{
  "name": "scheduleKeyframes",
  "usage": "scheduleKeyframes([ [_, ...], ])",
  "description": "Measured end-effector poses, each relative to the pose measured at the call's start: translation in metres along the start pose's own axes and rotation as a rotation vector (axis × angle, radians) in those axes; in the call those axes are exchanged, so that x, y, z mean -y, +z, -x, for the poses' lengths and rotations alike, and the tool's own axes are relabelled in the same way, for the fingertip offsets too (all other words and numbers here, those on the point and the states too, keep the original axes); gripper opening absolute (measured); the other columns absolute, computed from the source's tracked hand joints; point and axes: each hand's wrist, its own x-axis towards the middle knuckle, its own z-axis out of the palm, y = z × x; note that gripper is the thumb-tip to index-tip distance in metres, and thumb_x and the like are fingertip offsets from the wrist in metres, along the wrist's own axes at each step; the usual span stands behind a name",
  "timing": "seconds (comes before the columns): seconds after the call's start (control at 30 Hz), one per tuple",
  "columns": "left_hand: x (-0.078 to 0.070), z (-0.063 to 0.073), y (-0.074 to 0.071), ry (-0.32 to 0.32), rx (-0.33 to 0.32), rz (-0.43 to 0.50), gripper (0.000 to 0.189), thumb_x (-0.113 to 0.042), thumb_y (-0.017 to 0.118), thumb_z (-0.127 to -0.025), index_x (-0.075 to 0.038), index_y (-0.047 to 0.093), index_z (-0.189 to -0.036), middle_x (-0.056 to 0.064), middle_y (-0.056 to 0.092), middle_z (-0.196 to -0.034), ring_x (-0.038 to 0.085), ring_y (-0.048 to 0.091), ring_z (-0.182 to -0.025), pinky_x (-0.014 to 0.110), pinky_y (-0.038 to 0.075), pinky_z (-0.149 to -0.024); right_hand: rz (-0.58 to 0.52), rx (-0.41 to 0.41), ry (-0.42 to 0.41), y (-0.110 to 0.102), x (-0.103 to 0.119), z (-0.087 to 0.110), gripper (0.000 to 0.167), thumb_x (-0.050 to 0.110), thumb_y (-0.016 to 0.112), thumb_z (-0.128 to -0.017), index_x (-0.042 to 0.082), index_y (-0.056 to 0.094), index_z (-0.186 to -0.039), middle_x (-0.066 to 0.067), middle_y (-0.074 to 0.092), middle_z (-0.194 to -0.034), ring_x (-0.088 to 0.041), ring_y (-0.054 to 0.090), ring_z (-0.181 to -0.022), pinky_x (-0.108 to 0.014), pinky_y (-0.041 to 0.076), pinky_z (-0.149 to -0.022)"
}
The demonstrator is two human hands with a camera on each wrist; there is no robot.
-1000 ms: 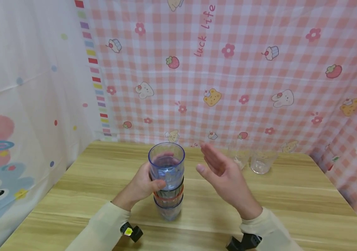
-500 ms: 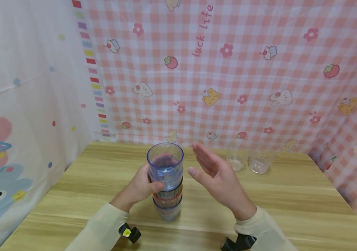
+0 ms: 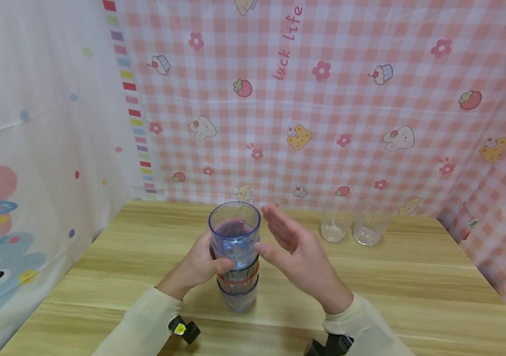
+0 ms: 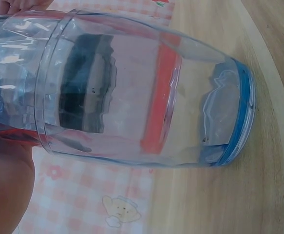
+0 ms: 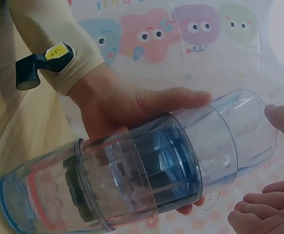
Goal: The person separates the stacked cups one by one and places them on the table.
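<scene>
Head view: pink checkered cloth (image 3: pixel 350 99) fills the back, white cartoon cloth (image 3: pixel 48 123) on the left, wood table (image 3: pixel 413 291) below. Stack of cups (image 3: pixel 245 257) at the near middle of the table, between the two hands: to the right of the left hand (image 3: pixel 199 262), to the left of the right hand (image 3: pixel 299 257). Long axis roughly vertical, mouth up, narrower base down toward the tabletop; can't tell whether the base bears on the wood. Wrist views show it lying across the frame, judged to be camera roll only.

Left hand is the nearer one: clamped round the upper part of the stack, thumb in front, fingers behind, seen through the clear wall. Right hand holds nothing, fingers extended, palm turned to the stack, just beside the upper cup. Right thumb (image 3: pixel 272 252) overlaps the cup's edge here; right wrist view has it right by the rim, contact unclear.

Two loose cups, well apart from the stack, upright at the back right: one clear cup (image 3: pixel 334 231), another clear cup (image 3: pixel 367 233) near it. Smallest: coloured bands in the stack, red (image 4: pixel 161 97) and blue (image 4: pixel 244 109), blue at the base end.
</scene>
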Motion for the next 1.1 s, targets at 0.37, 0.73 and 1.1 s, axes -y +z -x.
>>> scheduleKeyframes([
  [0.37,0.000,0.001,0.000,-0.025,0.005,0.012,0.105,-0.069,0.074,-0.093,0.005,0.038,-0.158,0.032,0.056,-0.150,0.014,0.065,-0.132,0.033,0.054,-0.113,-0.008,0.004,0.015,0.012,0.006,-0.003,0.083,0.012,0.083,-0.096,-0.002,0.037,-0.165,-0.015,0.043,-0.170,-0.033,0.043,-0.157,-0.037,0.040,-0.124],
  [0.73,0.000,0.004,-0.001,-0.045,0.007,0.004,0.103,-0.070,0.072,-0.094,0.003,0.039,-0.158,0.031,0.059,-0.147,0.014,0.067,-0.129,0.033,0.056,-0.110,0.001,0.007,-0.009,0.022,0.012,-0.008,0.088,0.013,0.086,-0.094,0.003,0.037,-0.166,-0.013,0.045,-0.169,-0.029,0.044,-0.157,-0.043,0.041,-0.124],
  [1.1,0.003,0.005,-0.003,0.005,0.019,0.018,0.105,-0.067,0.072,-0.095,0.013,0.037,-0.154,0.041,0.055,-0.143,0.011,0.067,-0.126,0.029,0.055,-0.111,-0.003,-0.026,0.028,0.032,0.011,-0.014,0.098,0.012,0.090,-0.089,0.002,0.033,-0.168,-0.009,0.050,-0.167,-0.025,0.046,-0.156,-0.047,0.039,-0.127],
])
